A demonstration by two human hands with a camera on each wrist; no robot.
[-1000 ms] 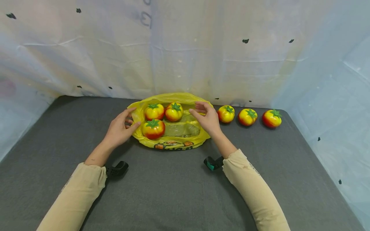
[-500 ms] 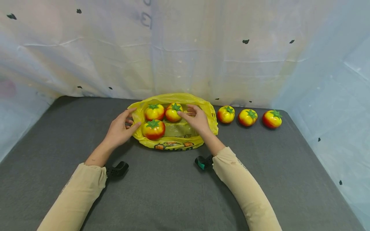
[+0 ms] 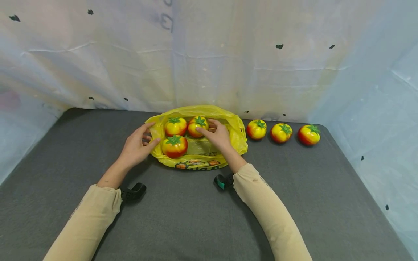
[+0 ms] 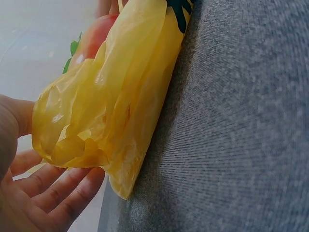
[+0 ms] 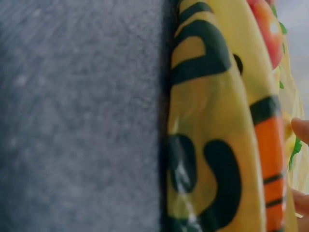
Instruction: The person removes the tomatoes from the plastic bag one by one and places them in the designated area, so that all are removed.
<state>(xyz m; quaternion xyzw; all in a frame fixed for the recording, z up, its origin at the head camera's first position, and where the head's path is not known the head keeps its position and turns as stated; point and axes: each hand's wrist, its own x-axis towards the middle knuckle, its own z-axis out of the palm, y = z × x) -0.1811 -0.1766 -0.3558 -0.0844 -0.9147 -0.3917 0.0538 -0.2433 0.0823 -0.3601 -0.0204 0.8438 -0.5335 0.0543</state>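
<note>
A yellow plastic bag (image 3: 239, 136) lies with its mouth spread wide, three red-and-yellow toy tomatoes inside. My left hand (image 3: 134, 146) rests at the bag's left rim; in the left wrist view its fingers (image 4: 63, 191) extend loosely beneath the crumpled plastic, thumb on the other side. My right hand (image 3: 220, 137) reaches into the bag, thumb and fingers around the right side of the back right tomato (image 3: 195, 125). Beside that one are the back left tomato (image 3: 176, 128) and the front tomato (image 3: 174, 149). In the right wrist view the printed bag side (image 5: 207, 121) hides most of the right hand.
Three more tomatoes stand in a row right of the bag: the near one (image 3: 256, 130), the middle one (image 3: 280, 134) and the far right one (image 3: 307, 136). White sheeting (image 3: 209, 72) rises behind the dark grey table (image 3: 183, 217).
My right hand has moved left from the bag's right rim to the back right tomato, and its fingers have closed in around it. The right rim has spread outward. My left hand has stayed put.
</note>
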